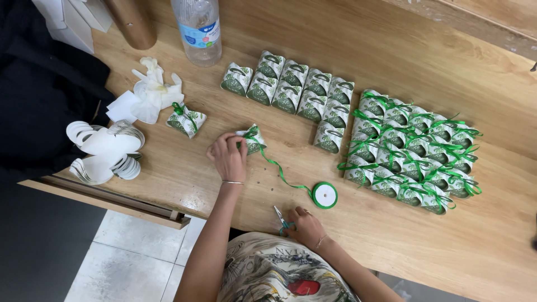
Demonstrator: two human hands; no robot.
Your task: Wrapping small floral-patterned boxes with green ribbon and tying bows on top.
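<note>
Pale wood makes up the table (358, 50), whose near edge runs diagonally from the lower left, past the person's body, toward the lower right, with tiled floor showing below it on the left. Bare tabletop lies open between the two hands and along the far side above the rows of boxes; the lower right corner is also free. The left hand (228, 156) rests on the wood with its fingers closed together on a small green-and-white gift box (253, 140), which sits at the fingertips, on their right side. A green ribbon (279, 170) trails from that box across the table to a ribbon spool (325, 195) lying flat, just above the right hand. The right hand (306, 225) sits near the table edge, its fingers curled on a pair of scissors (281, 218) whose blades point up toward the ribbon. Right of the spool stands a tight block of boxes tied with green ribbon (411, 151); beside it, farther back, two rows of untied boxes (291, 89) stand touching. One tied box (186, 119) lies alone to the left, next to crumpled white gloves (152, 95). A clear plastic bottle (197, 28) stands at the far edge, and a stack of white cut-outs (106, 152) overhangs the left edge.
</note>
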